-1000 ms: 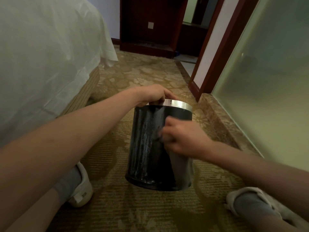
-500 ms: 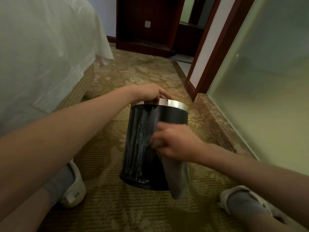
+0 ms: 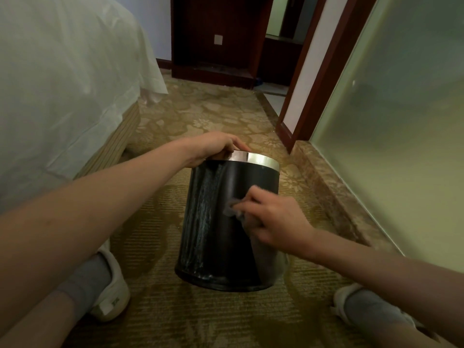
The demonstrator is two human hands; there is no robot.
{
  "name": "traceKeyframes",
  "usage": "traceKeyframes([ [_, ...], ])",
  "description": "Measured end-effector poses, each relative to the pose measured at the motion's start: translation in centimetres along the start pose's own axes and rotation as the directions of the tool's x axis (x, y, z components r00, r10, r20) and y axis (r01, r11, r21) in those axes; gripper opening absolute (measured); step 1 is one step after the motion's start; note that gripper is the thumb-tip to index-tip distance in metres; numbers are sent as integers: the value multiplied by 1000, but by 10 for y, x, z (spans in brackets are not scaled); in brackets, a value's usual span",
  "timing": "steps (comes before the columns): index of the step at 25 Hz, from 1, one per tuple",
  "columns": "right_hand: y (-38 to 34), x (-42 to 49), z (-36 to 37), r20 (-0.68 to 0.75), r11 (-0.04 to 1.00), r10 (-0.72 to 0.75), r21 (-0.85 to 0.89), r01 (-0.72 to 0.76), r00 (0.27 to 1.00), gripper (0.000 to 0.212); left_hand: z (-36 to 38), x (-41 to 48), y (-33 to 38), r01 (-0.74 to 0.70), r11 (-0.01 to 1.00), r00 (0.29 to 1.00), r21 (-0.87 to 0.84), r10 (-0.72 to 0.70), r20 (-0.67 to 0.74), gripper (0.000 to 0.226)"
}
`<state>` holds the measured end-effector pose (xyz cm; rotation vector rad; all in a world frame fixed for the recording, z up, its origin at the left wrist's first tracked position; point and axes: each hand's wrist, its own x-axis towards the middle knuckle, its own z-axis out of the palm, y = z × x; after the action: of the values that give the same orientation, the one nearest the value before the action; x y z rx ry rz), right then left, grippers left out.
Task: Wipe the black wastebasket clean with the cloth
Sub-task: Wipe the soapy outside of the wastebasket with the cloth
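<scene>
Status from my seat, head cam only.

- Black wastebasket [image 3: 218, 222]: centre of frame, standing on the carpet [image 3: 200, 317] between the two shoes at lower left and lower right. It looks slightly tipped, but with the wide lens I can't tell for sure.
- Left hand [image 3: 213, 149]: fingers curled over the silver rim [image 3: 256, 159] at its upper-left edge, gripping it. I read this as bracing the bin.
- Right hand [image 3: 273, 222]: clenched around a bunched grey cloth [image 3: 232, 208] and pressing it to the near wall at mid height, right of centre. The cloth tail hangs below the hand along the lower right of the wall.

Progress, my estimate: mid-task.
- Left strip of the near wall shows pale vertical streaks from rim to base. Could be a wet film or leftover grime, can't tell which. Either way it needs another pass.
- Centre strip looks evenly dark, so probably done.
- Right strip is hidden behind the hand and cloth.
- Far side, inside and underside are out of view, so I treat them as open items.
- Rim is shiny where visible. The part under the left hand is unchecked.

Surroundings: bed [image 3: 62, 84] at upper left, frosted glass panel [image 3: 401, 121] at right.
</scene>
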<state>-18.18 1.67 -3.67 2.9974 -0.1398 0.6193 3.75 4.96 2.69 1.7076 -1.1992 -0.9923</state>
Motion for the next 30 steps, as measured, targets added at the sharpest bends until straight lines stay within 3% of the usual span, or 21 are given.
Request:
traceKeyframes([
  [2,16,19,-10,-160,963,268,75,-259,950,27,0,-4,1,-10,1000,1000,-7,9,-2,35],
  [4,29,29,-15,-225,858,512,170,-484,829,20,0,-3,-1,2,1000,1000,9,-2,-1,35],
  [6,27,23,-6,-209,893,450,105,-438,868,18,0,-3,0,0,1000,1000,25,0,-1,35],
  [8,18,8,3,-118,973,230,28,-228,966,25,-4,-3,-1,-6,999,1000,42,7,-5,35],
  [11,12,-5,1,42,1000,16,-13,-15,999,31,-10,-6,-5,1,998,1000,59,-1,1,35],
  [13,18,13,-11,-38,997,75,-20,-76,996,27,-11,-5,-8,-9,999,1000,51,9,-2,34],
  [15,28,37,-22,-185,965,261,15,-263,947,19,-10,-4,-8,-16,998,1000,60,15,9,34],
  [17,26,51,-25,-209,935,346,-8,-355,915,17,-7,-2,-5,-33,994,999,105,30,26,36],
  [18,20,49,-21,-180,943,311,-64,-326,933,17,-6,-3,-3,-41,992,999,121,36,37,38],
  [21,-16,13,1,62,975,-74,-204,85,995,19,-4,-3,-1,-43,987,998,154,34,59,38],
  [23,-26,1,0,289,954,-223,-132,269,931,18,-3,-3,-3,-60,979,997,196,49,60,37],
  [25,-17,16,-14,272,984,-117,-97,148,955,15,-1,-3,-2,-80,977,996,197,71,50,34],
  [27,-2,36,-28,50,979,99,-183,-88,994,20,4,-3,-1,-102,977,995,189,98,29,31],
  [28,5,44,-33,-17,958,145,-247,-144,989,24,7,-2,-1,-117,975,993,191,116,20,30],
  [30,7,48,-28,-20,929,127,-349,-126,992,27,10,3,-1,-154,973,988,172,152,24,29],
])
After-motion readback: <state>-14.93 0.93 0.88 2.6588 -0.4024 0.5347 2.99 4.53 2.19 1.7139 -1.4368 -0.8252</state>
